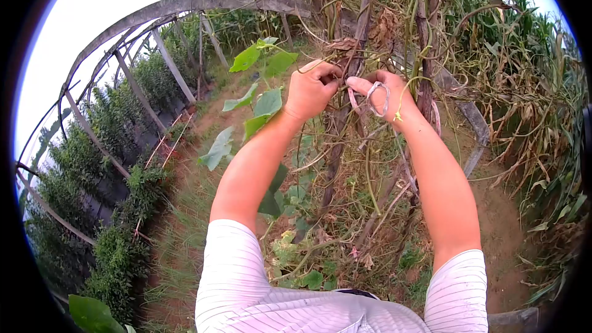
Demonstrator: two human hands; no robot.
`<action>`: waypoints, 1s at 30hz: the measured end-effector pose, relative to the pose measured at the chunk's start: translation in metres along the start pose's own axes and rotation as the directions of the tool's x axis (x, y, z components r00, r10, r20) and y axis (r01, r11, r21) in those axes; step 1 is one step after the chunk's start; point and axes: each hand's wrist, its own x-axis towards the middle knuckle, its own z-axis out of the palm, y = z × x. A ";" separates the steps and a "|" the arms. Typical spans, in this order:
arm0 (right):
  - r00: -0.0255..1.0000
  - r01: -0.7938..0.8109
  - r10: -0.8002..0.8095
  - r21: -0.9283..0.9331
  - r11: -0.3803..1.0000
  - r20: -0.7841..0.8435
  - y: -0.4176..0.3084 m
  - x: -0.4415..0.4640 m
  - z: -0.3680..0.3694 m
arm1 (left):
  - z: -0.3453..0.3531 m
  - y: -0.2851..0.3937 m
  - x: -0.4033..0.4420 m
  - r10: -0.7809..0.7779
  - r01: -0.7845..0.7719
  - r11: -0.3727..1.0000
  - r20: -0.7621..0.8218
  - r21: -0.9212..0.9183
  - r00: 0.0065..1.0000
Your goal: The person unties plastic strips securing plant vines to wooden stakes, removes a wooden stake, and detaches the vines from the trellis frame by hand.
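At the tall brown twisted, vine-wrapped stem, both bare hands work close together, near chest height in the head view. Left hand: fingers curled in against the stem side, tips hidden. Can't tell whether they grip anything. Right hand: just beside the left, thumb pointing toward it, other fingers mostly hidden behind. Can't tell if that grip is closed either.

Pale pinkish-white thin looped cord sits at the right hand: loop lies over the base of the thumb, another strand hangs just left of it by the stem. Cord ends not traceable. Thin yellow-green curling tendril lies across the right wrist.

Just above the hands: crumpled dry brown leaf. Left of the left hand, near the forearm: green broad-leaved climbing shoot. Second rough brown upright stem stands behind the right hand.

Background: grey curved beam arches over to the left; dense green shrub row far left; tall plants with dried tan leaves on the right; brown bare soil between. Sleeves are white with thin stripes.
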 end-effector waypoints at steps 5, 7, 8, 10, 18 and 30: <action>0.965 0.120 -0.071 -0.187 0.975 0.251 -0.002 -0.007 0.000 | 0.003 0.000 -0.003 0.161 -0.162 0.987 -0.093 -0.004 0.983; 0.980 0.085 -0.048 -0.189 0.978 0.192 -0.013 -0.014 -0.004 | -0.001 0.003 -0.003 0.148 -0.150 0.987 -0.045 -0.050 0.988; 0.983 0.122 -0.106 -0.102 0.987 0.150 0.000 -0.009 0.000 | 0.001 0.001 -0.002 0.190 -0.194 0.979 -0.068 -0.056 0.979; 0.981 0.180 -0.171 -0.109 0.978 0.087 0.003 -0.007 0.000 | 0.002 -0.005 0.000 0.219 -0.221 0.974 -0.062 -0.040 0.974; 0.928 0.367 -0.368 -0.026 0.930 -0.059 0.010 -0.003 0.005 | -0.005 -0.005 0.000 0.244 -0.244 0.969 -0.013 0.036 0.970; 1.000 0.005 -0.016 0.429 0.903 0.021 -0.006 -0.009 0.011 | -0.012 -0.028 0.005 -0.316 0.231 0.919 -0.246 -0.318 0.916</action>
